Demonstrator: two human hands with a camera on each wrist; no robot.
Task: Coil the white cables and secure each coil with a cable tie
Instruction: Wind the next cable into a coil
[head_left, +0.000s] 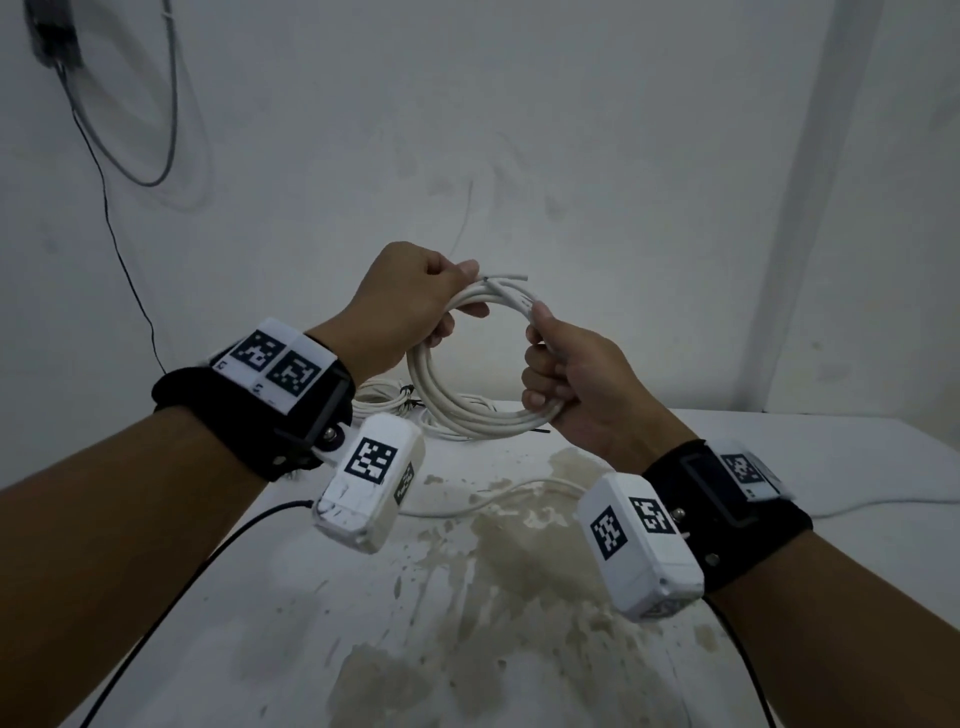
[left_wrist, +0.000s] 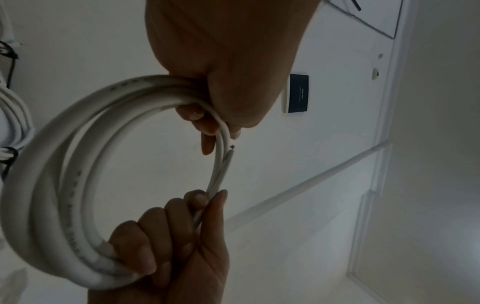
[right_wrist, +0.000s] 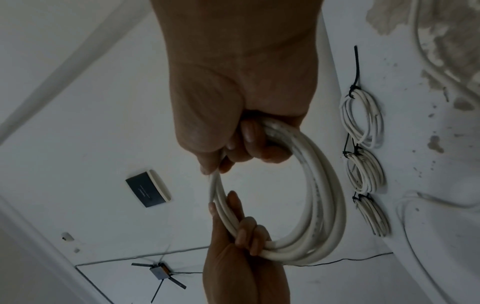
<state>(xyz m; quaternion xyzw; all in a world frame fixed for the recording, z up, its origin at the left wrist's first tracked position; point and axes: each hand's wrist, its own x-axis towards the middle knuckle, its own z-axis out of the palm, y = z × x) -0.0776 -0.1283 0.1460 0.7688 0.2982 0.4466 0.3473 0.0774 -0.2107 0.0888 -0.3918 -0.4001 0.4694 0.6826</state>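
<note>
I hold a coil of white cable (head_left: 467, 410) upright in the air above the table. My left hand (head_left: 415, 306) grips its top left, fingers curled round the strands. My right hand (head_left: 561, 369) grips the right side, thumb pressing the strands near the loose cable ends (head_left: 511, 280). The left wrist view shows the coil (left_wrist: 52, 185) with a cut end (left_wrist: 231, 150) between both hands. In the right wrist view the coil (right_wrist: 319, 205) hangs from my right hand (right_wrist: 246, 144). I see no tie on this coil.
Three finished coils (right_wrist: 366, 170) bound with black cable ties (right_wrist: 355, 67) lie at the back of the stained white table (head_left: 493, 597). A loose white cable (head_left: 467, 506) runs across it. White walls close in behind and to the right.
</note>
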